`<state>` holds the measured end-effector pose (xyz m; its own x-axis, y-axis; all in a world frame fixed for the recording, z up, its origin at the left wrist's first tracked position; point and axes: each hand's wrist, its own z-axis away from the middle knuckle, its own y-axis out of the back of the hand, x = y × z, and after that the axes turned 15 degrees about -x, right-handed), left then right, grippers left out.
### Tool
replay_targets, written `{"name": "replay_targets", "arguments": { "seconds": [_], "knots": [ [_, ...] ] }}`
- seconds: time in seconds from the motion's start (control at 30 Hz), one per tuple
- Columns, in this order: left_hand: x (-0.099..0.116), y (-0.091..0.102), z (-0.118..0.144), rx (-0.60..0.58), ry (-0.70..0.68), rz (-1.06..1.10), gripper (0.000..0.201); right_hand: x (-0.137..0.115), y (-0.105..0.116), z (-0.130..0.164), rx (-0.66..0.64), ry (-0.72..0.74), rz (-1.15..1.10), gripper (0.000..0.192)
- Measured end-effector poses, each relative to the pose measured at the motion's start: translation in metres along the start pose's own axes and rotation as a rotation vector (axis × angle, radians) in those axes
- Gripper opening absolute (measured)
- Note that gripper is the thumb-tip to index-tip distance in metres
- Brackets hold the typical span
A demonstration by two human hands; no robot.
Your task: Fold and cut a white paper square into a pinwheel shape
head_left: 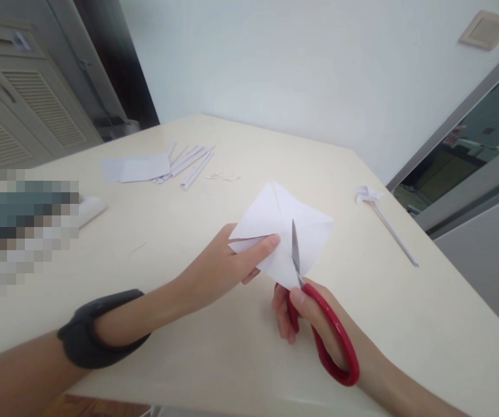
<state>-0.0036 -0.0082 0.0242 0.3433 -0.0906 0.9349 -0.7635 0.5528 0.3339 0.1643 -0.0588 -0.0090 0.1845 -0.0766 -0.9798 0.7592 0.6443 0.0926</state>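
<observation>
A square of white paper (pixel 253 214) with fold creases is gripped at its left side by my left hand (pixel 232 255), thumb on top and fingers underneath. A slit runs in from its left corner, close to my thumb. My right hand (pixel 314 307) has its fingers through the red handles of a pair of scissors (pixel 334 330). One blade lies over the paper's near right part, pointing away from me; the other blade is mostly hidden beneath the sheet. A black band (pixel 101 333) is around my left wrist.
A paper pinwheel on a stick (pixel 388 226) lies at the right of the white table (pixel 405 324). Rolled paper sticks (pixel 192 165), flat paper sheets (pixel 140 168) and small scraps (pixel 223 176) lie toward the back left. A blurred-out area covers the left edge.
</observation>
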Motion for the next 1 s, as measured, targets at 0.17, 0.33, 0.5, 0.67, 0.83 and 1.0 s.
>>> {"name": "replay_targets", "arguments": {
  "seconds": [0.17, 0.33, 0.5, 0.67, 0.83, 1.0],
  "knots": [
    [0.004, 0.001, 0.001, -0.027, 0.016, -0.022, 0.044, 0.0, -0.001, 0.001, 0.003, -0.006, -0.007, 0.045],
    [0.005, 0.0, 0.001, 0.001, 0.027, -0.028, 0.045, 0.002, -0.002, 0.0, -0.01, -0.029, -0.052, 0.046],
    [0.002, -0.002, 0.0, -0.004, 0.016, -0.02, 0.046, -0.005, -0.002, 0.0, -0.006, -0.025, -0.079, 0.047],
    [0.0, -0.001, 0.001, -0.065, 0.039, -0.008, 0.043, -0.013, -0.001, 0.0, 0.01, -0.022, -0.062, 0.051],
    [0.0, -0.005, 0.001, 0.003, 0.027, -0.024, 0.044, -0.013, -0.002, -0.001, 0.019, -0.021, -0.052, 0.053],
    [-0.002, -0.007, 0.0, 0.009, 0.024, -0.035, 0.044, -0.012, -0.003, -0.001, 0.024, -0.016, -0.073, 0.053]
  ]
}}
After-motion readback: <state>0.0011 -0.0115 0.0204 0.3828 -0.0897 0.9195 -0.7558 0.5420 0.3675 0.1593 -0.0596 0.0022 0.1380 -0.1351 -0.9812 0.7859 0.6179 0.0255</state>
